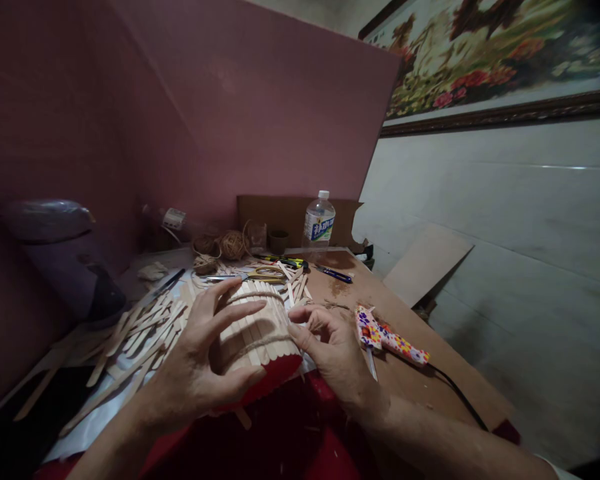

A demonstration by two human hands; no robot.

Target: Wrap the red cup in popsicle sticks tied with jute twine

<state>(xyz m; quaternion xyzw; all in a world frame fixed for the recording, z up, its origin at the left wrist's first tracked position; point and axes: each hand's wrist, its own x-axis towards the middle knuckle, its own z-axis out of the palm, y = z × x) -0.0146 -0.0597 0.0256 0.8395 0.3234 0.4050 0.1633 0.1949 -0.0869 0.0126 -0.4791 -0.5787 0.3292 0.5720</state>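
Observation:
A round pot made of pale wooden craft sticks (253,327) lies tilted on its side, with two bands of twine (267,341) around it. A red surface shows at its scalloped near end. My left hand (207,357) wraps round the pot from the left, thumb at the lower edge and fingers spread over the top. At the pot's right side is my right hand (333,350), its thumb and forefinger pinched together beside the lower twine band. Whatever sits between those fingertips is too small or hidden to make out.
Loose craft sticks (153,327) cover the left of the table. A flowered glue gun (390,337) with a black cord lies at right. Behind are twine balls (233,245), scissors (267,274), a yellow-black cutter (287,262), a blue pen-like tool (335,274) and a plastic bottle (320,223).

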